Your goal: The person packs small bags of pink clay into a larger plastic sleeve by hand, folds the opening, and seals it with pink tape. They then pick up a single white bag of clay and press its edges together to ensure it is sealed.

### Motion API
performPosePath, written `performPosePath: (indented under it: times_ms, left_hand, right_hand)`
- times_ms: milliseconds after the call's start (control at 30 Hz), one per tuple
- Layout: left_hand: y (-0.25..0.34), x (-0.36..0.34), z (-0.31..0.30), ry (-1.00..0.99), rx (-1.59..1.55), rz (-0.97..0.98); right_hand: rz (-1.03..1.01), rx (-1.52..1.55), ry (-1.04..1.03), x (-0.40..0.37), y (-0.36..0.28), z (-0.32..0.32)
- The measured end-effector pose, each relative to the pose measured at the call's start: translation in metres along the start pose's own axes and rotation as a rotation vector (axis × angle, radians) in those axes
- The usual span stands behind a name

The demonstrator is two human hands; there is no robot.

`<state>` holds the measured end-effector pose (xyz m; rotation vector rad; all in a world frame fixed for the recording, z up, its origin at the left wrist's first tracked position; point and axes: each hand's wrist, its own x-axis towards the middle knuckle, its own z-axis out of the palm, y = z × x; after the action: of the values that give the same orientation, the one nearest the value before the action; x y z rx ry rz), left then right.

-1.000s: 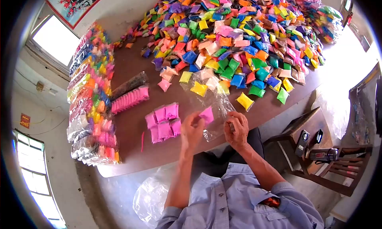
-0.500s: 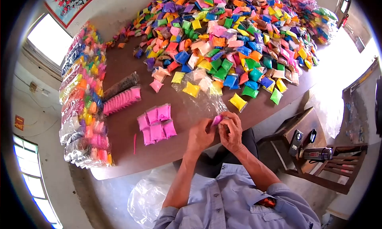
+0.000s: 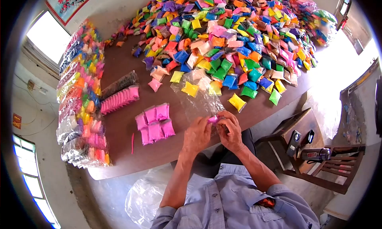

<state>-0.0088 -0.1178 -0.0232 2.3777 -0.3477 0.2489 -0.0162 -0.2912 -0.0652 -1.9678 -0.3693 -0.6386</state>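
Note:
Between my two hands, at the table's front edge, is a small pinkish-purple packet (image 3: 213, 120). My left hand (image 3: 197, 134) pinches its left side with thumb and fingers. On the other side my right hand (image 3: 230, 132) is closed on the same packet, its fingers hiding part of it. A clear plastic bag (image 3: 201, 99) lies just beyond my fingertips. To the left, several pink packets (image 3: 154, 129) rest side by side in two rows, with a thin pink strip (image 3: 132, 143) beside them.
A big heap of coloured packets (image 3: 234, 50) covers the back of the table (image 3: 123, 157). Bagged rows of packets (image 3: 81, 98) line the left edge, near a pink row (image 3: 120, 99) and a dark row (image 3: 119, 85). A stool (image 3: 308, 129) at right holds a flask (image 3: 315, 154).
The packet has shifted slightly left and turned flatter between my hands. My left fingers have come up onto it, and my right fingers have moved a little.

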Motion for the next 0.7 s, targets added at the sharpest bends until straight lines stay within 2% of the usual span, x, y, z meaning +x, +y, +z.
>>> performPosePath:
  times_ms: [133,200,300,433,500,533,600,633,700]
  left_hand:
    - [-0.012,0.002,0.003,0.047,-0.245,-0.004]
    - [-0.015,0.001,0.004,-0.053,-0.471,-0.243]
    - [-0.017,0.002,0.004,-0.095,-0.522,-0.321]
    - [-0.008,0.005,0.000,-0.185,-0.581,-0.403]
    - [-0.004,0.005,-0.001,-0.165,-0.497,-0.235]
    - [-0.010,0.004,0.006,-0.163,-0.499,-0.238]
    - [-0.022,0.004,0.019,-0.016,-0.391,0.115]
    - [-0.022,0.002,0.020,-0.015,-0.393,0.114]
    - [-0.020,-0.002,0.021,-0.028,-0.204,0.116]
  right_hand:
    - [0.049,0.045,-0.043,-0.003,0.000,-0.003]
    - [0.164,0.173,-0.076,-0.004,-0.001,-0.004]
    - [0.184,0.218,-0.110,-0.003,0.002,-0.005]
    - [0.036,0.111,-0.154,0.005,0.010,-0.007]
    - [0.169,0.236,-0.172,0.007,0.007,-0.008]
    - [0.169,0.236,-0.176,0.008,0.004,-0.009]
    - [0.212,0.286,-0.156,0.011,0.001,-0.010]
    - [0.212,0.285,-0.158,0.011,0.002,-0.010]
    - [0.134,0.202,-0.165,0.009,0.006,-0.011]
